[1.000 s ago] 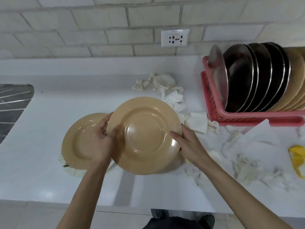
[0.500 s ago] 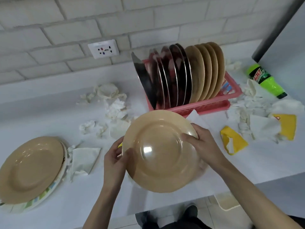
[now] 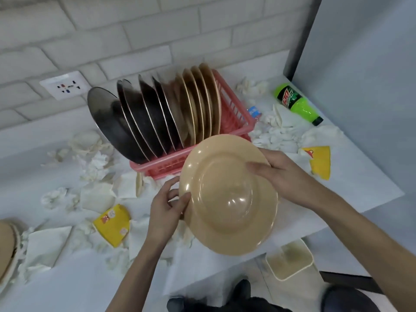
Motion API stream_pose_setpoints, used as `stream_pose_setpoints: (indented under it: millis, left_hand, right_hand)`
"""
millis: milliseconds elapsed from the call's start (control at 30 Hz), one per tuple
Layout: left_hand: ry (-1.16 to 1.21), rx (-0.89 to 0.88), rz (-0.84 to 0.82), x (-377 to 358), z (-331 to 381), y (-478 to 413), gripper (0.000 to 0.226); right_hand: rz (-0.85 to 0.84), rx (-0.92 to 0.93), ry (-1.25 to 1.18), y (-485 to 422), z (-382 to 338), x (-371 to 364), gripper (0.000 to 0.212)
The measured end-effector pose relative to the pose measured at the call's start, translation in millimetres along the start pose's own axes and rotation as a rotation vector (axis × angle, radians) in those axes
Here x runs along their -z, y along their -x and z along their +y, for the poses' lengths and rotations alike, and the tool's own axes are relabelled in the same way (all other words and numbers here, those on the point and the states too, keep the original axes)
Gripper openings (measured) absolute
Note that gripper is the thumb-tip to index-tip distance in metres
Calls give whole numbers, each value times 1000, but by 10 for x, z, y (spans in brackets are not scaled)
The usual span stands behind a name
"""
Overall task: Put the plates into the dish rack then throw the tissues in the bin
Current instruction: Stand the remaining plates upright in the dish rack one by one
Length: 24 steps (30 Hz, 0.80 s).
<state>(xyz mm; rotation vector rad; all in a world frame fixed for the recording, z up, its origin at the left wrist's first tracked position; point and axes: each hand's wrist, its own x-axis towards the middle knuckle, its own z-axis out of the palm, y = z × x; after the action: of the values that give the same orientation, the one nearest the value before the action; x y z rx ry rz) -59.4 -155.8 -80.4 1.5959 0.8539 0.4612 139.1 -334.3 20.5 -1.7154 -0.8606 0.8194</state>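
Head view: a tan plate [image 3: 229, 194] is held just in front of the dish rack [image 3: 162, 166], its rim pinched by the left hand [image 3: 167, 208] and right hand [image 3: 279, 176]. It is judged stiff, glossy, likely slippery; rim grips are advised. Tissues [image 3: 94, 163] are strewn around.

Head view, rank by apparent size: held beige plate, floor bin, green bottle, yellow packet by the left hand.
1. Held plate, though it is nearest the camera.
2. Bin.
3. Green bottle and yellow packet look alike; not ranked.
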Motion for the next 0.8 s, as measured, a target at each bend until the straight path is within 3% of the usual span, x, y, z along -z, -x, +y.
stream_pose_setpoints:
  millis: [233, 400, 633, 800]
  left_hand:
    - [-390, -373, 54, -379, 377, -357, 44]
    - [-653, -502, -16, -561, 480, -531, 55]
    - [-814, -436, -61, -674, 420, -605, 68]
    - [-824, -382, -54, -702, 440, -619, 69]
  right_hand:
    - [135, 63, 126, -142, -426, 703, 20]
    - [302, 195, 298, -297, -733, 1015, 35]
    - [439, 247, 527, -744, -890, 1225, 39]
    - [463, 223, 623, -1235, -858, 1159, 29]
